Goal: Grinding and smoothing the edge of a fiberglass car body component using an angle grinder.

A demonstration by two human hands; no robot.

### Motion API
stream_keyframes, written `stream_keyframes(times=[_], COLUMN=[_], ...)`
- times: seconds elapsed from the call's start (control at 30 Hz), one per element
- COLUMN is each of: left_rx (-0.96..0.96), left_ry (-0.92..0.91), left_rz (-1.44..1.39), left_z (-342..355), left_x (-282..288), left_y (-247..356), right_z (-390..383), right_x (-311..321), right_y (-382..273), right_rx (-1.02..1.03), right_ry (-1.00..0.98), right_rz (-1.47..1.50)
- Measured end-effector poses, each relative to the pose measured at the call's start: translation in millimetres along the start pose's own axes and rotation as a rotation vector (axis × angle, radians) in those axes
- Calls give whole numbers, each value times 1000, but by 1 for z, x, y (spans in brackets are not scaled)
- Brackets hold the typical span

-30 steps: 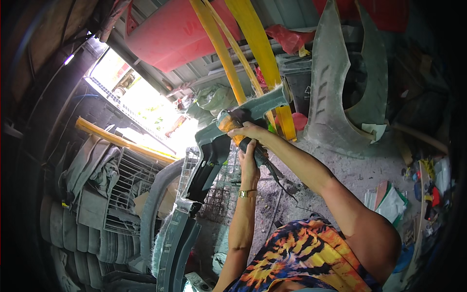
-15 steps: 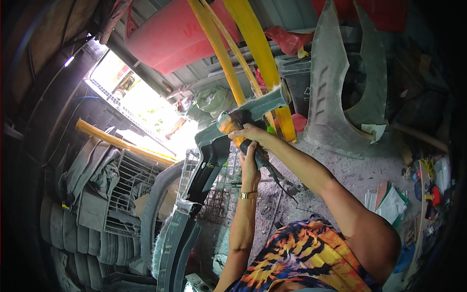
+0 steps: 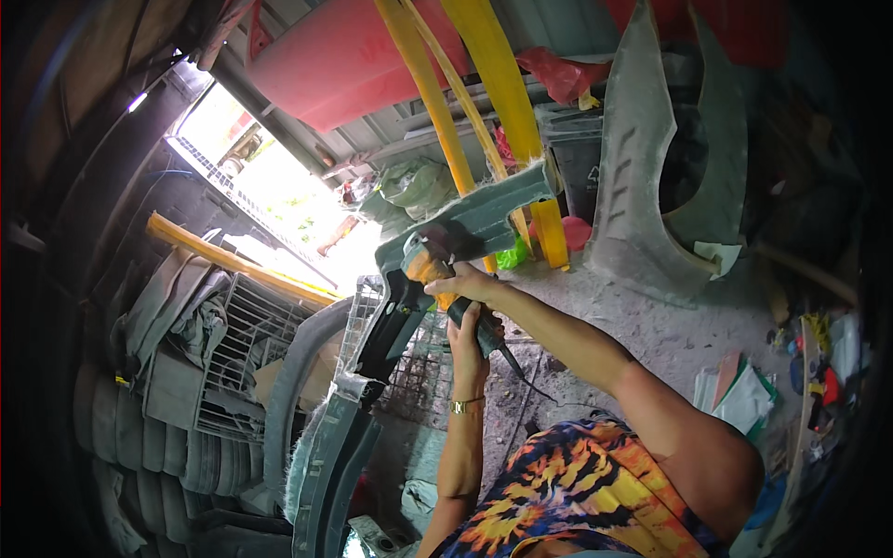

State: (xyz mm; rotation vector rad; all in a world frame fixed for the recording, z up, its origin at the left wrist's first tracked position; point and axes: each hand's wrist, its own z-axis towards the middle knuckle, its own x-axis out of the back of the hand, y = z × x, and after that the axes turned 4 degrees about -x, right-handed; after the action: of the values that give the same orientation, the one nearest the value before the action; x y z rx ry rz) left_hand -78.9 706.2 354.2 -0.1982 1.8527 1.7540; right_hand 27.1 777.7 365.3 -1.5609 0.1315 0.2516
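Both my hands grip a corded angle grinder (image 3: 428, 264) with an orange body and a dark handle. My right hand (image 3: 465, 282) is wrapped round the front of its body. Lower down, my left hand (image 3: 468, 325), below a gold wristband, is closed round the rear handle; the black cord trails from there. The grinder's head lies against or just above the inner corner of a long grey-green moulded panel (image 3: 493, 206) with ragged fibrous edges. From that corner the panel runs down towards the lower left. The grinder's disc is hidden.
Yellow strips (image 3: 428, 93) stand upright behind the panel. A grey fender-shaped panel (image 3: 633, 186) leans at right. Left are a wire rack (image 3: 237, 344) and stacked dark curved parts (image 3: 177, 456). The cord crosses the rough floor (image 3: 605, 344); loose sheets (image 3: 744, 400) lie right.
The grinder and both hands have moved slightly left and down along the panel's corner. My grip stays the same. The view has shifted a little.
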Motion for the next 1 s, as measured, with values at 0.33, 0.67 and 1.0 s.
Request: stream_keyframes(times=[0.33,0.67,1.0], left_rx=[106,190,226], left_ry=[-321,-458,-334], left_rz=[-43,-183,-110], left_z=[25,41,28], left_x=[-75,-69,-3], left_y=[-6,0,18], right_z=[-50,-49,-29], right_x=[72,63,6], right_y=[-67,-85,-35], right_rx=[29,-75,26], right_ry=[281,409,377], right_rz=[33,-76,67])
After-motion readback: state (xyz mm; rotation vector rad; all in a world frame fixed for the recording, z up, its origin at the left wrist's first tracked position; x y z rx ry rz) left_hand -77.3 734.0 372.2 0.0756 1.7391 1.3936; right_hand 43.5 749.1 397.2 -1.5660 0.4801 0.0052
